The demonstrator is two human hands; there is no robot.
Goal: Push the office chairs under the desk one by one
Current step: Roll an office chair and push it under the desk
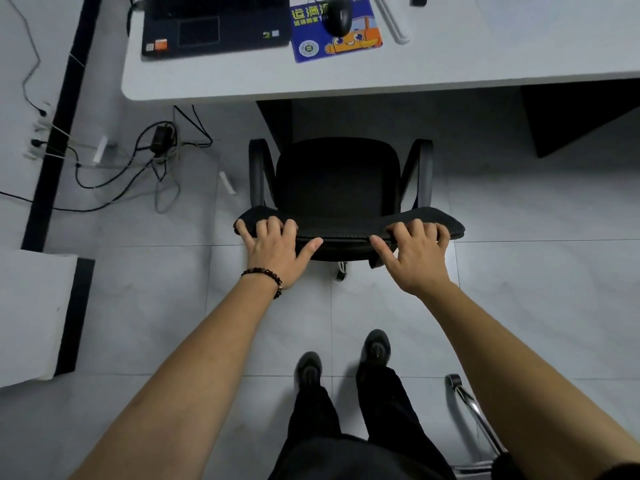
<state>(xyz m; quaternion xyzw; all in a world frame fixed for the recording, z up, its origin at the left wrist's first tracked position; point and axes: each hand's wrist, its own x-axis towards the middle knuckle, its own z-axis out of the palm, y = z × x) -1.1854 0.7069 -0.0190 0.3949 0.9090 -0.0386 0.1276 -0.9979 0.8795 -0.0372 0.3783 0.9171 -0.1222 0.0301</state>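
A black office chair with two armrests stands on the tiled floor, facing the white desk. Its seat lies short of the desk's front edge. My left hand grips the left end of the chair's backrest top, fingers curled over it. My right hand grips the right end of the same backrest. One caster shows below the backrest between my hands.
On the desk lie a dark laptop, a blue mouse pad and a black mouse. Tangled cables and a power adapter lie on the floor at left. A chrome chair leg sits near my right foot. A white block stands at left.
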